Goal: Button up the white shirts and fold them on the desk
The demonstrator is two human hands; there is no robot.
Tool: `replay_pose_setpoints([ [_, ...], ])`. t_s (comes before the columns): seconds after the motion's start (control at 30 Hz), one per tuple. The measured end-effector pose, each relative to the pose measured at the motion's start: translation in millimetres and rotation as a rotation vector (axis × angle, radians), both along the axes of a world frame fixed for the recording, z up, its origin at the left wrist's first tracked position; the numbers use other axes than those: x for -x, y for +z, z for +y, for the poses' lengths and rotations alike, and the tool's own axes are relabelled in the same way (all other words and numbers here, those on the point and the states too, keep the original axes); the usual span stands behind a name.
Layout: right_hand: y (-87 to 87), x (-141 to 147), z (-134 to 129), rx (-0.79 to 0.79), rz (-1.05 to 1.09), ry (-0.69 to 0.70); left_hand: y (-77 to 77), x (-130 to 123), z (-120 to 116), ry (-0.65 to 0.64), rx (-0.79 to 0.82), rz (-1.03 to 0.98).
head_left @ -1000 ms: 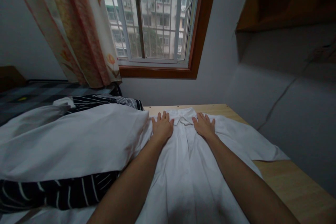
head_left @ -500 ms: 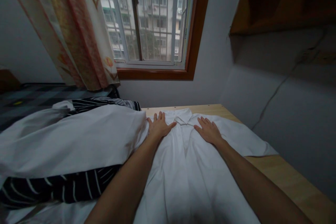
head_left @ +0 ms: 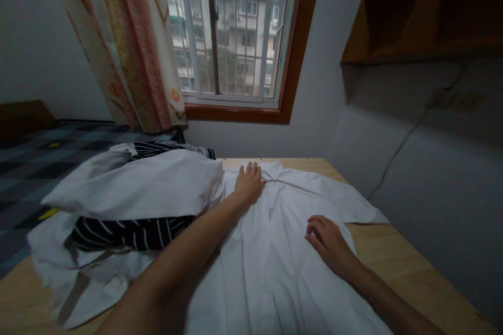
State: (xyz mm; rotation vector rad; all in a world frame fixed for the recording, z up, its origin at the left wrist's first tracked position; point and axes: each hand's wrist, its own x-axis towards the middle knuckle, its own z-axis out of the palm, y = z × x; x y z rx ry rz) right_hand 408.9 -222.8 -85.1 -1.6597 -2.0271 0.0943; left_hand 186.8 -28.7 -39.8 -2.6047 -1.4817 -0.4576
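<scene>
A white collared shirt (head_left: 259,251) lies spread out, its collar pointing away from me and one sleeve reaching to the right. My left hand (head_left: 249,184) rests on the cloth just left of the collar, fingers extended, thumb beside the collar. Over the right side of the shirt front is my right hand (head_left: 326,241), fingers loosely bent and thumb apart, with nothing in it. Whether its fingertips touch the cloth I cannot tell. Left of the shirt lies a heap of clothes: a white garment (head_left: 157,183) and a black garment with white stripes (head_left: 126,233).
The shirt and heap lie on a light wooden tabletop (head_left: 424,277). A bed with a checked cover (head_left: 23,178) stands at the left. Behind are a window (head_left: 236,31) and a patterned curtain (head_left: 129,52). A wooden shelf (head_left: 389,55) hangs at the upper right, above a cable (head_left: 398,154).
My right hand has moved back from beside the collar toward me, its fingers now bent. My left hand has shifted slightly right, closer to the collar. The view has shifted a little.
</scene>
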Motion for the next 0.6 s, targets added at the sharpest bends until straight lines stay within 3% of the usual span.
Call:
replay_pose_setpoints([
  [0.1,4.9,0.9,4.9,-0.008,-0.019,0.008,-6.7,6.1,-25.0,-0.158,0.191,0.023],
  [0.2,8.6,0.2,2.1,-0.011,-0.02,0.049,-15.8,21.7,-38.0,-0.23,0.294,0.052],
  [0.4,9.9,10.5,-17.1,0.019,0.039,0.097,-23.1,32.7,-35.5,-0.222,0.275,0.057],
  [0.6,12.8,21.6,-14.4,0.049,-0.039,0.118,-26.5,30.9,-34.1,-0.231,0.257,0.058],
])
